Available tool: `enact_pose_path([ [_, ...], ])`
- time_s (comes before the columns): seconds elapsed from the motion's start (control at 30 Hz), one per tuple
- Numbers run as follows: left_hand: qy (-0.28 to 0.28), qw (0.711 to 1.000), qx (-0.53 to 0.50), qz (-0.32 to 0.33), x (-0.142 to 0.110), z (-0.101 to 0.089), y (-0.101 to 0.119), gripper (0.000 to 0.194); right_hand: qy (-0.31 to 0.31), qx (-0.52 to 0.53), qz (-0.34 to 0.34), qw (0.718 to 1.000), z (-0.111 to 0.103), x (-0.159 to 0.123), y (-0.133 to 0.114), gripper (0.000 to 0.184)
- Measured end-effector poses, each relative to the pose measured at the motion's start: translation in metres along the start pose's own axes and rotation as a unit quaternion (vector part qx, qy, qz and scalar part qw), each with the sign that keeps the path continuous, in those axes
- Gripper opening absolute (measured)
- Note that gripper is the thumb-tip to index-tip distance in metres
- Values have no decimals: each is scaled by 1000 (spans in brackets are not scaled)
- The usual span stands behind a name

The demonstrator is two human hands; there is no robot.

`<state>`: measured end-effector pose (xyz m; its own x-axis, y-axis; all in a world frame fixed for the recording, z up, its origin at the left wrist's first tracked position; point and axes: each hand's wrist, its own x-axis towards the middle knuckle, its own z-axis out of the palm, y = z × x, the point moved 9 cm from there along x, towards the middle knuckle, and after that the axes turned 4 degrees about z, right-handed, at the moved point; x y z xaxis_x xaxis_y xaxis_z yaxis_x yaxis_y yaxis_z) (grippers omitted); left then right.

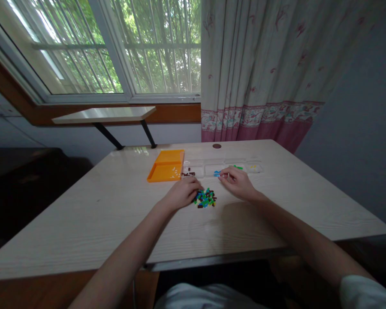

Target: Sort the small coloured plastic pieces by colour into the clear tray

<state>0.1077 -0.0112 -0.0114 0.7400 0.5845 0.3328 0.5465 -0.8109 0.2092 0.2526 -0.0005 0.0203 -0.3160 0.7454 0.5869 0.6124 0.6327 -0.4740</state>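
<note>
A small pile of mixed toy building bricks, green, blue, brown and yellow, lies on the table. At its left edge is my left hand, its fingers curled down against the pieces; what they grip is hidden. My right hand reaches over the clear plastic tray, thumb and forefinger pinched together beside the blue bricks in a middle compartment. Whatever sits in that pinch is too small to make out. Brown bricks lie in the leftmost compartment, green bricks and yellow bricks further right.
An open orange plastic case holding small white pieces stands left of the tray. Behind are a dark round disc on the table, a raised shelf on black legs, a window and a curtain.
</note>
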Motion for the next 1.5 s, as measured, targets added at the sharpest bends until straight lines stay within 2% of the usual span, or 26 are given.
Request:
enact_pose_path([
  [0.2, -21, 1000, 12, -15, 0, 6, -1, 31, 42, 2, -17, 999, -5, -1, -2, 17],
  [0.37, -21, 999, 19, -27, 1, 8, -4, 29, 90, 25, -69, 993, -12, -2, -7, 10],
  [0.8, -12, 997, 35, -68, -1, 7, -14, 23, 94, 23, -68, 993, -15, -2, -10, 8],
  [0.93, -12, 996, 42, -84, -1, 5, -17, 23, 90, 7, -32, 995, -13, 1, 1, 9],
  [1.17, -16, 995, 49, -85, 0, 6, -19, 24, 100, -30, 64, 992, -10, 8, 38, 11],
  [1.5, -11, 995, 55, -79, 0, 8, -21, 23, 74, -114, 190, 972, -3, 11, 74, 19],
])
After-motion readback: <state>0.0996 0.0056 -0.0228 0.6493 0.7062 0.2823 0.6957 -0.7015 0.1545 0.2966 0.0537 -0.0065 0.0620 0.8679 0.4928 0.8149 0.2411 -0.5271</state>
